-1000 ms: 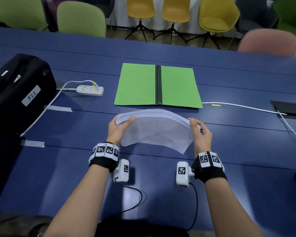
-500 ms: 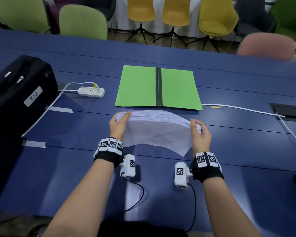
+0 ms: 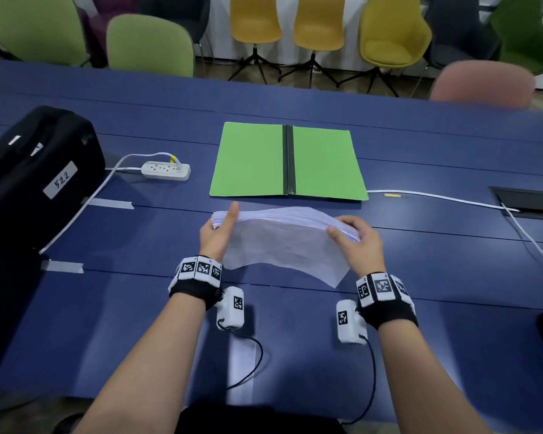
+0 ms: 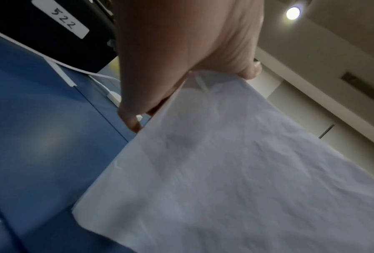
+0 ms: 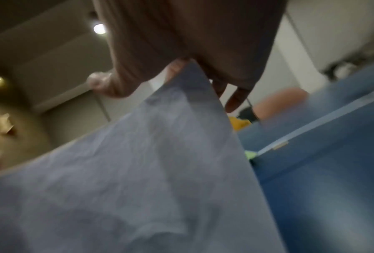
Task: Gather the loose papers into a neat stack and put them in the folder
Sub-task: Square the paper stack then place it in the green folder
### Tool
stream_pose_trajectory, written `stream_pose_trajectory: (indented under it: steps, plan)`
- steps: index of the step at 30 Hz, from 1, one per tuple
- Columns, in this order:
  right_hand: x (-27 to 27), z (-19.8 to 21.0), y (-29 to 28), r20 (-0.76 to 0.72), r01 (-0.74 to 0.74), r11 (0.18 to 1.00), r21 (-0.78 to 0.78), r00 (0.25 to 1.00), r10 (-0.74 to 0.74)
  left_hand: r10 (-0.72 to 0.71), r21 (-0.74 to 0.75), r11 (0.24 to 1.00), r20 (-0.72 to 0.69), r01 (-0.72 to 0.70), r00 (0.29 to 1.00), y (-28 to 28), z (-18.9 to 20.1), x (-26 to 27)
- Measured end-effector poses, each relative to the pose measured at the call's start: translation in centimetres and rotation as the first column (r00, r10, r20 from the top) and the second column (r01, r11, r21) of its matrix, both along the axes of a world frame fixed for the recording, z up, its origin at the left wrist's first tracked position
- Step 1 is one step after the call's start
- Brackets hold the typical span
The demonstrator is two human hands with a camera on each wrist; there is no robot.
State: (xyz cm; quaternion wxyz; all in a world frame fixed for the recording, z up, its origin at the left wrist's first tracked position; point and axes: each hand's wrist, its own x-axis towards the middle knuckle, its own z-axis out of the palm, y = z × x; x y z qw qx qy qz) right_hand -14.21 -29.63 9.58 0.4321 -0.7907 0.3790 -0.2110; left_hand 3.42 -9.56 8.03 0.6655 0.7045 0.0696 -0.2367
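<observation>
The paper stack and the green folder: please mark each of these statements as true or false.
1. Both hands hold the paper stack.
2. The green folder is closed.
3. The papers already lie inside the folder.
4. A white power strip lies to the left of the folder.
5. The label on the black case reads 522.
1. True. The left hand and the right hand hold the paper stack by its two ends.
2. False. The green folder lies open and flat on the table.
3. False. The papers are held above the table, nearer the person than the folder.
4. True. The white power strip lies there.
5. True. The black case bears that label.
</observation>
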Motion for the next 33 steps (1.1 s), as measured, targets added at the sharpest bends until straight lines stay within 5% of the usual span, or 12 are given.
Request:
stream_pose_trajectory:
  steps: [3, 6, 9, 14, 20, 24, 27, 29, 33]
  plan:
    - [0.1, 1.0, 0.7, -0.448, -0.191, 0.912, -0.363, 0.894, 0.009, -0.005, 0.012, 1.0, 0.029, 0.004, 1.0, 0.0, 0.4, -0.2]
    - [0.9, 2.5, 1.2, -0.64, -0.29, 0.868, -0.403, 0.768, -0.04, 0.011, 0.078, 0.997, 0.082, -0.018, 0.997, -0.2, 1.0, -0.2]
    - [2.3, 2.8, 2.0, -0.75, -0.437, 0.811, -0.388, 0.661, -0.003, 0.002, 0.129, 0.991, 0.106, -0.016, 0.994, -0.4, 1.2, -0.4]
    - [4.0, 1.5, 3.9, -0.759, -0.603, 0.741, -0.295, 0.619, 0.202, -0.075, 0.202, 0.979, 0.204, 0.033, 0.976, -0.5, 1.4, -1.6]
    - [2.2, 3.7, 2.6, -0.621, -0.462, 0.84, -0.283, 0.756, 0.206, -0.172, 0.082, 0.985, 0.46, 0.152, 0.871, 0.6, 3.1, -1.5]
    - [0.4, 4.6, -0.6, -0.42, -0.274, 0.957, -0.098, 0.883, 0.21, -0.399, 0.125, 0.917, 0.321, 0.38, 0.859, 3.1, 2.8, 0.4]
    - [-0.5, 5.2, -1.7, -0.092, -0.145, 0.985, 0.089, 0.984, 0.153, -0.23, -0.035, 0.968, 0.282, 0.249, 0.931, 3.9, 2.5, 1.1]
    - [-0.4, 5.9, -1.3, 0.126, -0.148, 0.968, 0.204, 0.984, 0.125, -0.159, -0.25, 0.942, 0.253, 0.223, 0.954, 2.8, 3.8, 1.1]
    - [0.1, 7.5, -0.3, 0.297, -0.187, 0.94, 0.286, 0.95, 0.099, -0.286, -0.372, 0.856, 0.239, 0.359, 0.928, -0.3, 8.4, 0.9]
